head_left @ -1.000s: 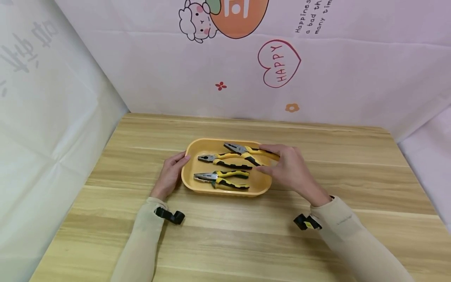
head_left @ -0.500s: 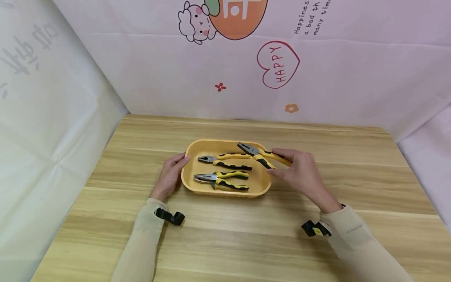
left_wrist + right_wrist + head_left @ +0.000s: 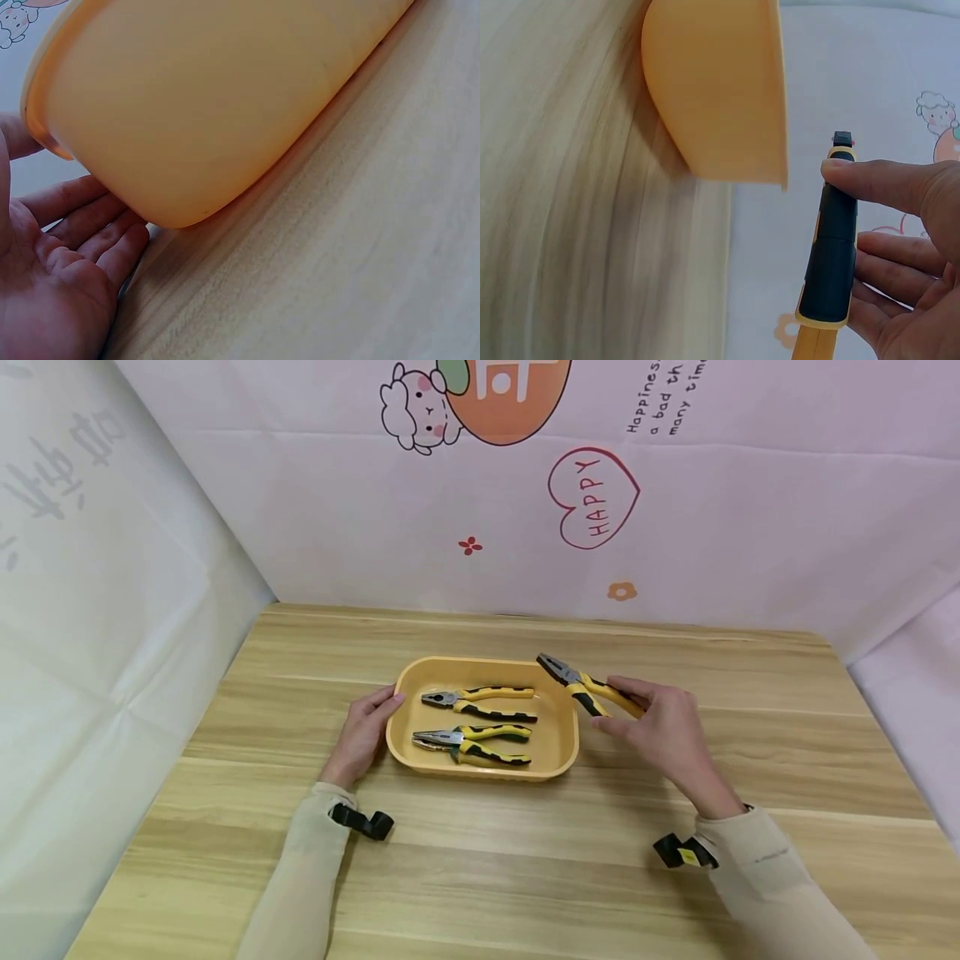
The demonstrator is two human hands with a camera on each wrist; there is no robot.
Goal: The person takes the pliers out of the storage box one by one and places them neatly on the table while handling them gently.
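Note:
My right hand [image 3: 660, 727] holds combination pliers [image 3: 572, 677] by their yellow and black handles, between thumb and fingers. The pliers are raised at the right end of a yellow plastic tray [image 3: 553, 745], handles spread. In the right wrist view, my thumb [image 3: 870, 180] presses a black grip [image 3: 832, 247]. My left hand [image 3: 360, 735] holds the tray's left end, thumb at the rim and fingers against the outer wall [image 3: 172, 127]. Inside lie smaller pliers [image 3: 495, 692] and, nearer me, long-nose pliers [image 3: 438, 737]. Whether the brownish shape under the long-nose jaws is another tool, I cannot tell.
The tray stands on a wood-grain table [image 3: 495, 877]. White printed cloth [image 3: 360, 527] rises behind the table's back edge, and another white sheet [image 3: 150, 585] hangs on the left. Dark wrist cameras are strapped to both sleeves.
My right hand has lifted the combination pliers from above the tray's middle toward the right, to its right end. My left hand, the tray and the other pliers have stayed put.

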